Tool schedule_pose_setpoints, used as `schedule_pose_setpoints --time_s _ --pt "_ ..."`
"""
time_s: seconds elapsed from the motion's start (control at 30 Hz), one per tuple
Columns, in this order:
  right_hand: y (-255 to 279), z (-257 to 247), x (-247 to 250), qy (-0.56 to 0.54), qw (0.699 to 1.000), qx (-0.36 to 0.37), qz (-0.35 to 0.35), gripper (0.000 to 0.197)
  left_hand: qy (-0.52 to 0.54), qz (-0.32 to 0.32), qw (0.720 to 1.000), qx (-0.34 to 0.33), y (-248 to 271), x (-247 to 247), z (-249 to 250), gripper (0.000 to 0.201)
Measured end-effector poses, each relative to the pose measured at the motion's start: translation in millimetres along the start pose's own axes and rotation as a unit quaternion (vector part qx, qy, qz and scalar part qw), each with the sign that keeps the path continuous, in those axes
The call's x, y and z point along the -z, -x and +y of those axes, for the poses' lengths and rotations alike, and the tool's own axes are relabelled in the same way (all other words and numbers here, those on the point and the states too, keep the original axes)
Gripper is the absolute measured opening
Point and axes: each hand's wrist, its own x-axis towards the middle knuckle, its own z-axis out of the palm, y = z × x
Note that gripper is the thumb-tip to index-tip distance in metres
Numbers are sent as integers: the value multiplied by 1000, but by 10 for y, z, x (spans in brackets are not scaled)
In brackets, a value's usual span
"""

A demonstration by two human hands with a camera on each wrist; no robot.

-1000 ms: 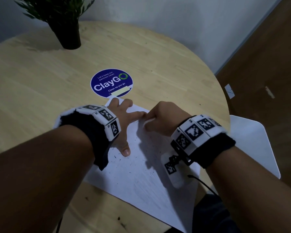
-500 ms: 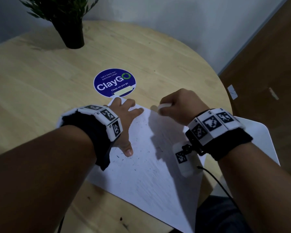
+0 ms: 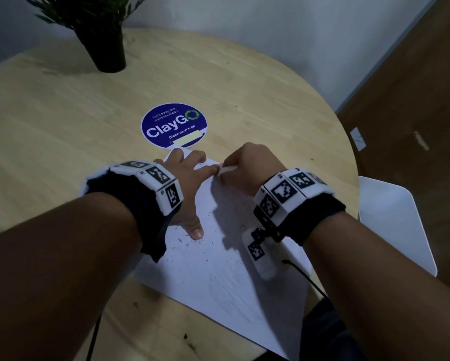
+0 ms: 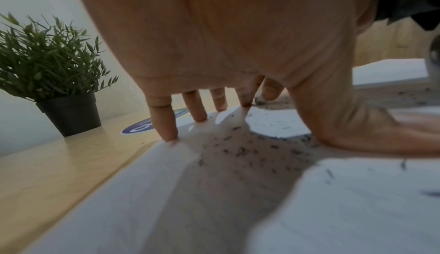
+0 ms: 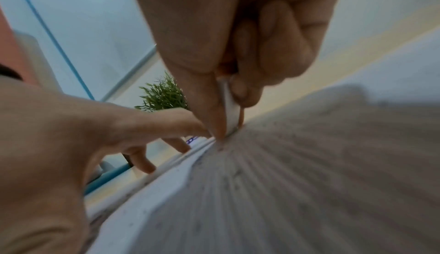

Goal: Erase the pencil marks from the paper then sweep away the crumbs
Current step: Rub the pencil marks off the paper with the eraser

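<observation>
While your left hand (image 3: 184,183) splays flat on the paper (image 3: 218,269), your right hand (image 3: 249,165) pinches the eraser (image 3: 227,170) at 12 o'clock; finish rubbing, then sweep the crumbs (image 4: 240,150).

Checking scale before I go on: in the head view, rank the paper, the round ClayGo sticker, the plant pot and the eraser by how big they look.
1. paper
2. ClayGo sticker
3. plant pot, smaller-looking, though it stands farther off, so unsure
4. eraser, mostly hidden in the right hand

Left hand (image 3: 186,188) splayed (right hand (image 3: 249,168) pinching)
</observation>
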Motion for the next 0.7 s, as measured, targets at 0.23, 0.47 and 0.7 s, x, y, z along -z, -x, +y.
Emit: schedule_pose_setpoints --time_s 0.23,0.47,0.7 --pt "35 -50 14 19 999 5 -30 20 2 2 1000 -5 5 11 -12 124" --pt "208 93 15 49 995 30 -77 29 3 -10 1000 1 -16 12 -18 130" --pt "369 478 348 -162 982 -14 97 23 0 -15 1000 8 95 -82 -65 123"
